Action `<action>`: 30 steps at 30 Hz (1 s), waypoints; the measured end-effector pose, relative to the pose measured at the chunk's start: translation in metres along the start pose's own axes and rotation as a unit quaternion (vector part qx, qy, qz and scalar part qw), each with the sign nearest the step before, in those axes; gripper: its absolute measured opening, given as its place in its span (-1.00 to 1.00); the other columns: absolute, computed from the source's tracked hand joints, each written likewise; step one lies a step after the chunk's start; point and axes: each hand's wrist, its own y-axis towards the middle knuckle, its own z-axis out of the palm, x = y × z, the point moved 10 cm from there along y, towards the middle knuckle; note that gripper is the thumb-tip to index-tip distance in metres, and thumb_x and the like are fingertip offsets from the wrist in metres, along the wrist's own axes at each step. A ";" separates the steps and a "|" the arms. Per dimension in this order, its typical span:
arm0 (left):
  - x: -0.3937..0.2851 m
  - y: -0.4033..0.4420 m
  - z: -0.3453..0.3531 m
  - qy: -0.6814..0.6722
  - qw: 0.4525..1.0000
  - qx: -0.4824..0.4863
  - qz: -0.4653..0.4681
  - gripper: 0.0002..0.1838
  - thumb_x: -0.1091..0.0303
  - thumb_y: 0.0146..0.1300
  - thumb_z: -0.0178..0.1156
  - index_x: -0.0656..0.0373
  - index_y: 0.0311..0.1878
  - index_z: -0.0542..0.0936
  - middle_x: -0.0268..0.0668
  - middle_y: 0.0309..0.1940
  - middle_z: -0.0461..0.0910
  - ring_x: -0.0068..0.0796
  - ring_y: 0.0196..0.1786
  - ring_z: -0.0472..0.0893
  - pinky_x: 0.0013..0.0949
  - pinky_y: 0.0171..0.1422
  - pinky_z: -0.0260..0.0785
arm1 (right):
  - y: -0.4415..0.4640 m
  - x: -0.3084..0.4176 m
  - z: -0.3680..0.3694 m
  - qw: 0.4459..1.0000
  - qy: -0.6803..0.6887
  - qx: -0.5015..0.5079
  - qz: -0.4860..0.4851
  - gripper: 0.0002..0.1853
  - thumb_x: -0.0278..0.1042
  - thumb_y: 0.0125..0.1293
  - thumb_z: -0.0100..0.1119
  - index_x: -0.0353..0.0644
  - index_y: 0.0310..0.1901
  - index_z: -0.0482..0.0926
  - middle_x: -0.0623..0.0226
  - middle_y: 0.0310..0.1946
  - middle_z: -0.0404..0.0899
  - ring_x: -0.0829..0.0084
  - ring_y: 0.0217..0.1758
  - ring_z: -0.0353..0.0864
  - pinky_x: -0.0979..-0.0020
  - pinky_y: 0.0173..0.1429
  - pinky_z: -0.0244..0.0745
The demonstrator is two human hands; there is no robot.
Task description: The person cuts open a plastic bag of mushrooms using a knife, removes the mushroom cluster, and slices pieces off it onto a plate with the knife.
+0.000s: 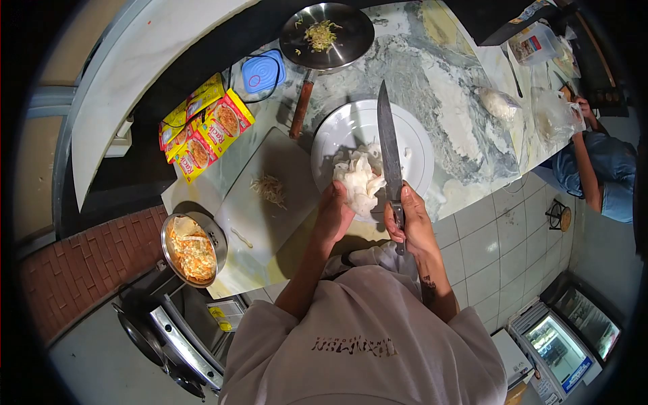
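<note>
My left hand (335,214) is closed around the near side of a clump of white oyster mushrooms (360,179), held over a white plate (420,145). In my right hand (413,219) is the dark handle of a large kitchen knife (389,138), its long blade pointing away from me over the plate. More white pieces lie on the plate, partly hidden behind the clump. To the left, a white cutting board (253,202) carries a small heap of pale shreds (269,190) and one loose strip nearer me.
A frying pan (351,34) with yellowish shreds stands at the back. A metal bowl (217,233) of shredded vegetables sits at the left edge. Yellow packets (214,131) and a blue lid (263,71) lie back left. Another person (597,165) handles a plastic bag (555,116) at right.
</note>
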 end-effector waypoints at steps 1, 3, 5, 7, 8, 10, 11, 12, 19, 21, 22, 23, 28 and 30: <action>0.000 0.000 -0.001 -0.010 1.000 -0.010 -0.007 -0.24 -0.20 0.44 -0.08 0.30 0.40 0.22 -0.13 0.28 0.41 -0.26 0.33 0.42 -0.13 0.42 0.24 | -0.001 0.000 0.000 1.000 0.003 0.002 0.002 -0.48 0.10 0.59 -0.35 -0.23 0.05 0.43 0.41 -0.71 0.31 0.71 -0.79 0.06 0.62 -0.73 0.01; -0.001 0.001 0.001 -0.019 1.000 -0.019 -0.012 -0.25 -0.16 0.43 -0.03 0.33 0.39 0.24 -0.13 0.29 0.41 -0.26 0.34 0.41 -0.13 0.42 0.24 | 0.000 0.001 -0.001 1.000 0.006 0.005 0.002 -0.48 0.10 0.59 -0.35 -0.23 0.06 0.43 0.41 -0.71 0.31 0.71 -0.79 0.06 0.62 -0.73 0.01; -0.004 -0.001 0.004 -0.013 1.000 -0.016 -0.006 -0.23 -0.17 0.42 -0.01 0.34 0.39 0.24 -0.13 0.28 0.41 -0.27 0.33 0.42 -0.14 0.42 0.23 | -0.001 0.000 -0.002 1.000 0.004 0.011 -0.003 -0.47 0.11 0.58 -0.34 -0.23 0.08 0.42 0.41 -0.71 0.32 0.72 -0.79 0.07 0.62 -0.72 0.03; -0.003 0.002 0.002 -0.001 1.000 -0.003 0.003 -0.23 -0.17 0.41 0.00 0.34 0.38 0.24 -0.13 0.28 0.42 -0.28 0.33 0.43 -0.14 0.42 0.23 | -0.002 0.000 -0.003 0.999 -0.026 0.016 -0.014 -0.47 0.11 0.58 -0.33 -0.23 0.09 0.42 0.41 -0.70 0.33 0.72 -0.78 0.08 0.63 -0.72 0.04; -0.004 0.003 0.003 0.010 1.000 0.009 0.013 -0.23 -0.17 0.41 0.01 0.34 0.38 0.24 -0.14 0.28 0.42 -0.28 0.32 0.43 -0.15 0.42 0.23 | -0.002 0.001 -0.002 0.998 -0.057 0.022 -0.024 -0.47 0.11 0.58 -0.33 -0.23 0.11 0.41 0.41 -0.69 0.34 0.72 -0.78 0.08 0.63 -0.71 0.05; -0.005 0.002 0.002 0.004 1.000 -0.001 0.011 -0.24 -0.16 0.41 0.02 0.34 0.38 0.24 -0.13 0.28 0.41 -0.28 0.33 0.42 -0.15 0.43 0.21 | -0.002 0.001 -0.001 0.997 -0.066 0.035 -0.027 -0.47 0.11 0.58 -0.33 -0.23 0.13 0.40 0.40 -0.69 0.35 0.72 -0.78 0.09 0.63 -0.70 0.06; -0.006 0.003 0.000 -0.002 1.000 -0.010 0.008 -0.24 -0.15 0.42 0.02 0.34 0.39 0.24 -0.13 0.29 0.40 -0.28 0.34 0.41 -0.15 0.44 0.20 | -0.002 0.002 0.001 0.996 -0.076 0.047 -0.031 -0.46 0.11 0.58 -0.32 -0.24 0.16 0.40 0.40 -0.68 0.36 0.72 -0.77 0.10 0.63 -0.70 0.06; -0.004 0.003 -0.001 -0.002 1.000 -0.009 0.008 -0.24 -0.15 0.42 0.02 0.34 0.39 0.24 -0.13 0.29 0.40 -0.28 0.34 0.41 -0.15 0.44 0.20 | -0.003 0.003 0.001 0.995 -0.076 0.047 -0.032 -0.46 0.11 0.58 -0.32 -0.24 0.16 0.40 0.40 -0.68 0.36 0.72 -0.77 0.10 0.63 -0.70 0.06; 0.002 0.003 -0.010 -0.054 0.997 -0.055 0.002 -0.30 -0.12 0.48 -0.12 0.28 0.43 0.19 -0.11 0.32 0.36 -0.22 0.35 0.39 -0.08 0.44 0.19 | -0.003 0.000 0.002 0.998 -0.032 0.054 -0.004 -0.44 0.10 0.58 -0.32 -0.24 0.23 0.38 0.38 -0.69 0.36 0.71 -0.80 0.06 0.63 -0.70 0.04; 0.003 0.003 -0.011 -0.052 0.997 -0.062 0.000 -0.33 -0.11 0.53 -0.25 0.25 0.45 0.15 -0.08 0.31 0.35 -0.17 0.32 0.41 -0.03 0.39 0.24 | -0.004 0.001 0.001 0.998 -0.028 0.051 -0.006 -0.44 0.10 0.58 -0.32 -0.24 0.22 0.39 0.38 -0.70 0.35 0.71 -0.80 0.05 0.62 -0.71 0.03; 0.002 0.003 -0.008 -0.050 0.998 -0.050 0.003 -0.35 -0.09 0.55 -0.29 0.26 0.44 0.16 -0.07 0.30 0.37 -0.17 0.30 0.43 -0.03 0.37 0.27 | -0.005 0.000 0.002 0.998 -0.005 0.055 -0.005 -0.47 0.09 0.58 -0.31 -0.23 0.21 0.37 0.34 -0.70 0.36 0.70 -0.81 0.05 0.62 -0.74 0.01; 0.000 0.004 -0.006 -0.047 0.998 -0.037 0.008 -0.36 -0.08 0.56 -0.34 0.26 0.44 0.17 -0.06 0.28 0.38 -0.16 0.27 0.45 -0.04 0.35 0.29 | -0.004 0.001 0.003 0.998 0.018 0.061 -0.005 -0.49 0.07 0.58 -0.30 -0.22 0.20 0.34 0.30 -0.70 0.36 0.70 -0.82 0.04 0.61 -0.77 0.00; 0.007 0.005 -0.012 -0.072 0.996 -0.052 -0.031 -0.36 -0.07 0.54 -0.24 0.29 0.39 0.23 -0.07 0.25 0.43 -0.16 0.23 0.50 -0.05 0.31 0.36 | -0.005 -0.001 0.001 0.998 0.041 0.054 0.007 -0.45 0.09 0.58 -0.32 -0.27 0.18 0.38 0.32 -0.71 0.34 0.69 -0.84 0.03 0.61 -0.78 0.01; 0.007 0.005 -0.007 -0.076 0.996 -0.035 -0.032 -0.35 -0.08 0.51 -0.12 0.31 0.37 0.27 -0.08 0.24 0.45 -0.17 0.25 0.52 -0.04 0.31 0.40 | -0.006 -0.003 -0.001 0.997 0.055 0.054 0.011 -0.44 0.09 0.58 -0.32 -0.29 0.18 0.39 0.32 -0.71 0.33 0.69 -0.85 0.03 0.60 -0.78 0.02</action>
